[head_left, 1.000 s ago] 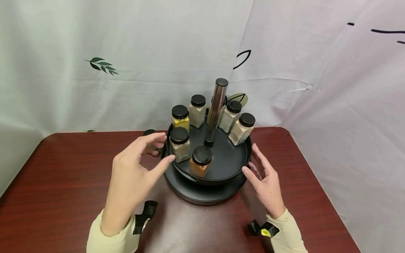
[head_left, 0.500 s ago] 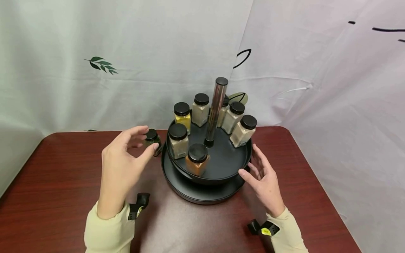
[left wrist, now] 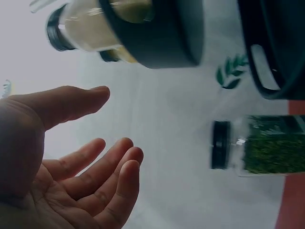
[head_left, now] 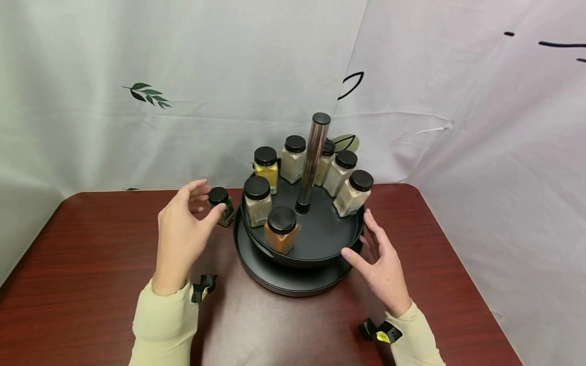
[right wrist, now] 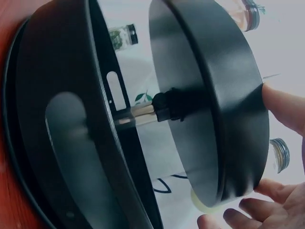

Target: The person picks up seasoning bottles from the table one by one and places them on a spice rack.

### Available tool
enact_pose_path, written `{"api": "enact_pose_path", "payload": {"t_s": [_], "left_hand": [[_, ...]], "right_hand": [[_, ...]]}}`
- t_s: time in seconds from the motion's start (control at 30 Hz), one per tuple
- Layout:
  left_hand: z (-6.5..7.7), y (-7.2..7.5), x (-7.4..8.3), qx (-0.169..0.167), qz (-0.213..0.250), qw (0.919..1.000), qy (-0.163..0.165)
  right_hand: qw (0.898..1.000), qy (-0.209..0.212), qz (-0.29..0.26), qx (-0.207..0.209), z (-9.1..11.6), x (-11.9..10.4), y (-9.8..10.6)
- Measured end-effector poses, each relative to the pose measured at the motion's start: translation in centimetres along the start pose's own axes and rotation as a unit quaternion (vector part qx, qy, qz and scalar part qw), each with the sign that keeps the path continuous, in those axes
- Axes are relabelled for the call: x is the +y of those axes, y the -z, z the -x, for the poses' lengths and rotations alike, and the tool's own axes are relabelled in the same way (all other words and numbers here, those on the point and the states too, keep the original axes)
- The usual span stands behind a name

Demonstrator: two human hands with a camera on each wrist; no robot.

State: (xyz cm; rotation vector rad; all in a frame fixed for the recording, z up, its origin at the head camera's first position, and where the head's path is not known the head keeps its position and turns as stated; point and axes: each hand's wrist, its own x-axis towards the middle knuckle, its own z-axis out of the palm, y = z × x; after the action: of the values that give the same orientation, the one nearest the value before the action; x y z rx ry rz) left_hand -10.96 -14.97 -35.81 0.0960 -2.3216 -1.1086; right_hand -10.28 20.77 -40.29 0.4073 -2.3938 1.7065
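Observation:
A two-tier black turntable has an upper tray and a lower tray, with a shiny post rising through the middle. My right hand touches the upper tray's right side, thumb and fingertips spread along its outer wall. On the left, my left hand is beside a spice jar of green herbs on the table, fingers relaxed and thumb apart, holding nothing. Square black-lidded jars stand on the upper tray, among them an orange one, a yellow one and a beige one.
More pale spice jars, one of them a beige jar, stand toward the tray's back and right. The dark red table ends at a pale curtain with leaf prints, close behind the turntable.
The upper tray has turned clockwise as seen from above, front jars shifting left and back jars right. My left hand has drawn away left from the tray; my right thumb has slid slightly left.

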Motion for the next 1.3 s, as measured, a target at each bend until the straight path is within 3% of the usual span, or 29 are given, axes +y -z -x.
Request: {"api": "enact_pose_path", "payload": {"t_s": [0.17, 0.37, 0.6, 0.97, 1.3], "left_hand": [[-0.1, -0.7, -1.2, 0.008, -0.026, 0.9994, 0.023], [-0.1, -1.4, -1.9, 0.006, -0.056, 0.9971, 0.051], [-0.3, -2.0, -3.1, -0.016, -0.064, 0.9960, 0.061], [-0.6, -3.3, -5.7, -0.105, -0.067, 0.9909, 0.050], [-0.4, -4.0, -6.3, -0.113, -0.052, 0.9920, 0.019]], "right_hand": [[0.999, 0.015, 0.030, 0.000, 0.0, 0.1, 0.0], [0.999, 0.040, -0.001, 0.022, -0.2, 0.1, 0.0], [0.998, 0.055, -0.024, 0.024, -0.5, 0.3, 0.0], [0.995, 0.004, -0.099, 0.002, -0.8, 0.7, 0.3], [0.993, 0.004, -0.116, -0.013, -0.9, 0.8, 0.2]]}}
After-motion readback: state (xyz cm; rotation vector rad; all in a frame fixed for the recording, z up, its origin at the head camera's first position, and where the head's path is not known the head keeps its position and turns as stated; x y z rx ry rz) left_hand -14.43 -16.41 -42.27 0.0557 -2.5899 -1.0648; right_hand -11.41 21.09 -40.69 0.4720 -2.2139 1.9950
